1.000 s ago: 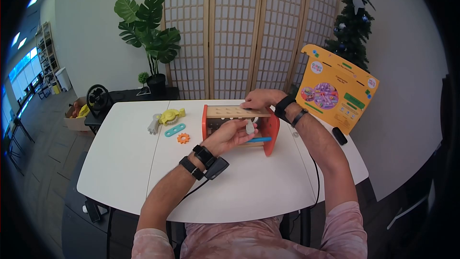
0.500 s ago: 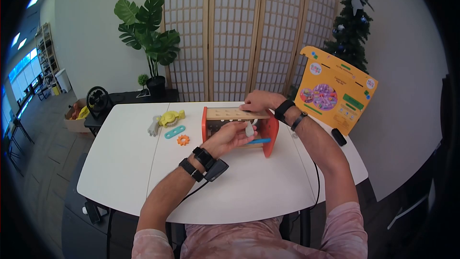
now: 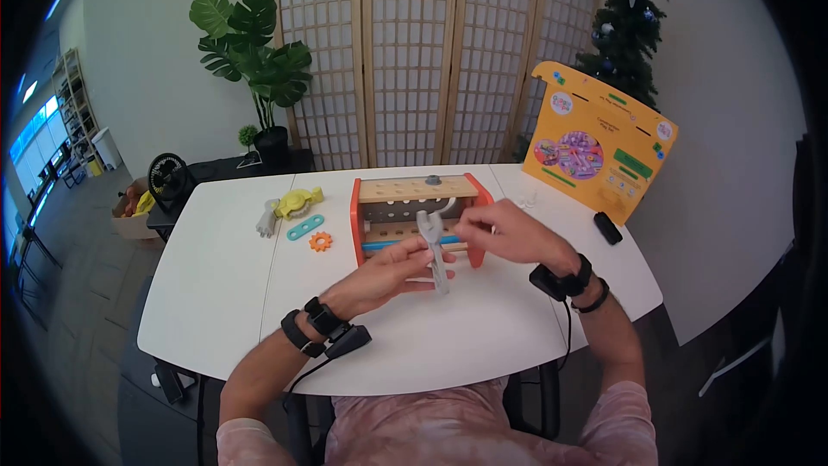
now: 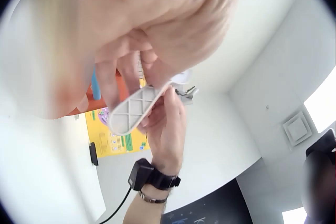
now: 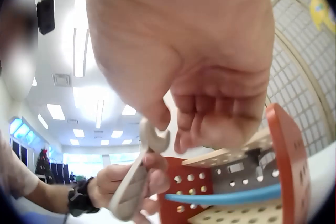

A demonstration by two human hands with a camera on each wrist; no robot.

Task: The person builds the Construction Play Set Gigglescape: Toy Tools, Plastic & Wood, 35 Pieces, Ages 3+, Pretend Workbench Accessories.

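My left hand (image 3: 384,278) holds a grey toy wrench (image 3: 437,267) by its handle, upright with the open-ended head on top. The ribbed back of the handle shows in the left wrist view. Close to the right of the wrench head is my right hand (image 3: 516,237), its fingers loosely curled with nothing in them. Just behind both hands stands a toy workbench (image 3: 355,223) with red sides and a holed wooden top. A grey bolt head (image 3: 433,179) sits on that top, and a blue bar (image 5: 231,198) spans the inside.
Left of the workbench lie a yellow toy tool (image 3: 297,202), a grey piece (image 3: 266,219), a teal strip (image 3: 305,227) and an orange gear (image 3: 320,242). A yellow box (image 3: 621,134) stands at the back right, with a black object (image 3: 608,228) before it.
My right hand has left the workbench top and come forward beside the wrench head. My left hand has drawn the wrench out in front of the bench and turned it upright. The bolt head is now uncovered.
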